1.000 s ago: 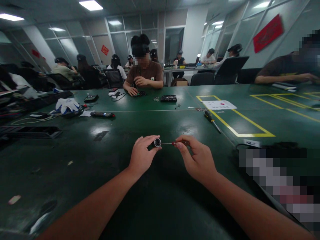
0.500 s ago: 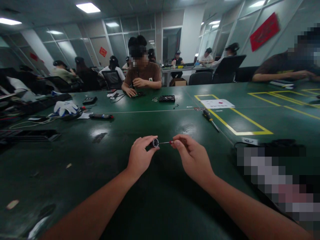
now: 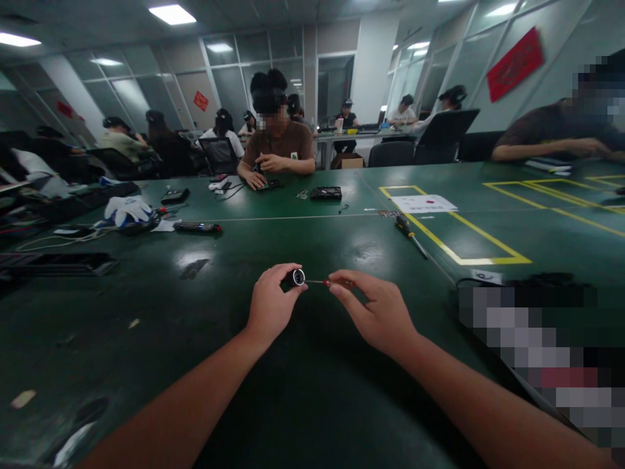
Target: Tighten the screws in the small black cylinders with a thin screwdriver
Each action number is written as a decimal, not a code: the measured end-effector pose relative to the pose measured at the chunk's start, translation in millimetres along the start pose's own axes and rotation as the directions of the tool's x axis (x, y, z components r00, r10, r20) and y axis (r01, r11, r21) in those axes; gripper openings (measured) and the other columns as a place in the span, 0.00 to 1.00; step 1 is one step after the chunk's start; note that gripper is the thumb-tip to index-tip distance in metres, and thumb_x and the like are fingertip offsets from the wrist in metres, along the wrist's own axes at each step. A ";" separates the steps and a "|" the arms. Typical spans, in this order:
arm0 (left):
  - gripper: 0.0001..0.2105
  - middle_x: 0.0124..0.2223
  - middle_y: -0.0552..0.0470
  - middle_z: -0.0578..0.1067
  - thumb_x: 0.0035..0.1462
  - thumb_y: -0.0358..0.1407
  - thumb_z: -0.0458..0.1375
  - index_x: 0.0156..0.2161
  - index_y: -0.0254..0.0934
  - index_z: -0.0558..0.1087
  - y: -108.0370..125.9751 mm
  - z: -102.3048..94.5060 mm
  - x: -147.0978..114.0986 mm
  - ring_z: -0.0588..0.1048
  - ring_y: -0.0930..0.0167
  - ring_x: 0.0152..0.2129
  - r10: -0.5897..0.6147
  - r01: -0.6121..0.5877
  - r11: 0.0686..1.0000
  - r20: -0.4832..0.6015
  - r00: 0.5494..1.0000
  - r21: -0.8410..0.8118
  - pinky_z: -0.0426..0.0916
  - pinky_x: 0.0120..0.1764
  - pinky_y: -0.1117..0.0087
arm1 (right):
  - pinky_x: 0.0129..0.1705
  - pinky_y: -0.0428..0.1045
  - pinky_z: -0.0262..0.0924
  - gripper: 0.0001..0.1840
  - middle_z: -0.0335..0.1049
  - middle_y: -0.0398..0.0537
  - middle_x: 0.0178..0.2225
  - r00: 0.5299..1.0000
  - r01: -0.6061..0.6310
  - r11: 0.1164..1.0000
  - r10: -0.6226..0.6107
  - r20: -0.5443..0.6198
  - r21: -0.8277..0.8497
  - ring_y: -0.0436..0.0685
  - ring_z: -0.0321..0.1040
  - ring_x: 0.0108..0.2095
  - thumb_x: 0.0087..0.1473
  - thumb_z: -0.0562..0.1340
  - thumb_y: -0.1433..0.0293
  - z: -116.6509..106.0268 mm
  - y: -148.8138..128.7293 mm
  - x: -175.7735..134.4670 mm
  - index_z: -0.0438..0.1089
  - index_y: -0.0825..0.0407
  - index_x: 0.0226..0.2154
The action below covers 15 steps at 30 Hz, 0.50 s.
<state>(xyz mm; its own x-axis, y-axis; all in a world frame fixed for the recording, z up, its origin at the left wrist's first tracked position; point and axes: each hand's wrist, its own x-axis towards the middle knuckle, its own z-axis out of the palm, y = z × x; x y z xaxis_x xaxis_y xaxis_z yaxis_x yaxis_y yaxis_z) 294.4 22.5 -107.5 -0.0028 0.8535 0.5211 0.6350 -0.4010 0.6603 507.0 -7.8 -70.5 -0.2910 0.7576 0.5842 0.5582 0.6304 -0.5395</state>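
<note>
My left hand grips a small black cylindrical part with a light ring round its open end, which faces me. My right hand pinches the red handle of a thin screwdriver. Its slim metal shaft points left and reaches the side of the black part. Whether the tip is inside the part or only against it, I cannot tell. Both hands are held above the green table.
A yellow-and-black screwdriver lies ahead on the right, near a paper sheet. To the left are white gloves, a dark pen-shaped tool and a black tray. A co-worker sits opposite.
The black part and the screwdriver have shifted slightly left, and the part's ringed end faces me more. My right fingers have moved along the screwdriver handle and look straighter.
</note>
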 end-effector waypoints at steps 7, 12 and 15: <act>0.17 0.48 0.52 0.80 0.53 0.27 0.69 0.48 0.42 0.77 0.0 0.0 -0.1 0.77 0.64 0.47 0.032 -0.032 0.999 0.009 0.999 0.008 0.70 0.53 0.57 | 0.44 0.50 0.71 0.09 0.82 0.46 0.41 0.998 -0.054 0.998 0.054 -0.014 0.028 0.56 0.79 0.40 0.64 0.63 0.68 1.6 -1.8 2.7 0.77 0.48 0.45; 0.18 0.48 0.52 0.80 0.53 0.27 0.69 0.48 0.43 0.77 -2.3 1.8 -0.4 0.77 0.64 0.47 0.025 -0.026 1.000 -0.006 1.000 -0.001 0.70 0.52 0.57 | 0.44 0.50 0.70 0.09 0.83 0.46 0.41 0.998 -0.063 0.998 0.063 -0.027 0.018 0.56 0.80 0.40 0.63 0.63 0.68 1.8 -1.5 2.6 0.77 0.49 0.44; 0.18 0.48 0.52 0.80 0.53 0.28 0.69 0.49 0.43 0.77 -3.7 2.9 -0.7 0.78 0.64 0.46 0.016 -0.016 1.000 0.001 1.000 -0.017 0.71 0.50 0.57 | 0.41 0.50 0.70 0.09 0.83 0.46 0.38 0.993 -0.098 0.995 0.098 -0.060 -0.001 0.56 0.79 0.37 0.63 0.62 0.66 0.2 -2.2 1.8 0.77 0.49 0.43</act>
<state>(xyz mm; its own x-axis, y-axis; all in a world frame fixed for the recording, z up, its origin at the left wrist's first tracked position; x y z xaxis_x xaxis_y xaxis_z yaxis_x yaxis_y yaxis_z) 294.3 24.3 -111.9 0.0080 0.8472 0.5311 0.6218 -0.4202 0.6609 505.1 -7.7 -68.4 -0.1880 0.8040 0.5640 0.5848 0.5530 -0.5934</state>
